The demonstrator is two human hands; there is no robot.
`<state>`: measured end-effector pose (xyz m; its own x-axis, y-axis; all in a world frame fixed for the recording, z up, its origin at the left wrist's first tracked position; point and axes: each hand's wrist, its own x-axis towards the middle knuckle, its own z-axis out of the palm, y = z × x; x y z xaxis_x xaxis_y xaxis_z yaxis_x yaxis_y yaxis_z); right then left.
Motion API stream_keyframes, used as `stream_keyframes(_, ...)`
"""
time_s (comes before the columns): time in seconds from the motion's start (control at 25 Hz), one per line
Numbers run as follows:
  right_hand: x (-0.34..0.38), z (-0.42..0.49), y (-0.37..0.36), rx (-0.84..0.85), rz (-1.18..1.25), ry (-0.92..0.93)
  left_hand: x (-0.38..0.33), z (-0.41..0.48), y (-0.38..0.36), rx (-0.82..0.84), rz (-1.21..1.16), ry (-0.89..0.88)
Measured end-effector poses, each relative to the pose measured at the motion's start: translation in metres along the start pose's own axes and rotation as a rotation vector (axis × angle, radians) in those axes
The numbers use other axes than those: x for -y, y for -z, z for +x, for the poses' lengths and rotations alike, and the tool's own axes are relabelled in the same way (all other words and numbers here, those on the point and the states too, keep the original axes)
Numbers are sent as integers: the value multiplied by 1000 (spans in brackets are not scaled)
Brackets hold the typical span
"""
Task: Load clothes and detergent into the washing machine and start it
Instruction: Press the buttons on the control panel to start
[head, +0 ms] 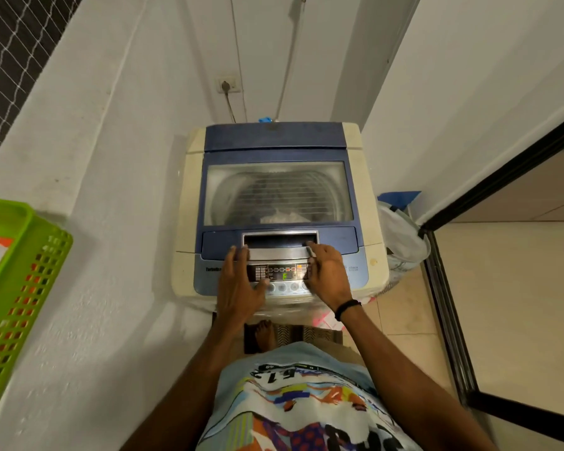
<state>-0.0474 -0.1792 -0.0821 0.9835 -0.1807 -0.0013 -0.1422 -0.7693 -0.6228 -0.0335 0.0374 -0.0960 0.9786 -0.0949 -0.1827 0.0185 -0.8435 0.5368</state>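
Note:
A top-loading washing machine with a cream body and a blue lid stands in front of me, its lid down. Through the lid's clear window I see the drum and some pale cloth inside. My left hand and my right hand rest flat on the front, either side of the lit control panel. The fingertips of both hands reach the silver lid handle. Neither hand holds anything.
A green plastic basket sits on the white ledge at my left. A white bag is wedged to the right of the machine. A black-framed sliding door runs along the right. A plug sits in the wall socket behind.

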Motion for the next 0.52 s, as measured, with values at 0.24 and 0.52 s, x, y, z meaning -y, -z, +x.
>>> stream_keyframes(0.24, -21, -79, 6, 157, -145, -102, 3, -57, -21, -47, 147, 173)
stream_keyframes(0.52, -36, -123, 3, 337, -182, -129, 1, -59, -22, -51, 142, 224)
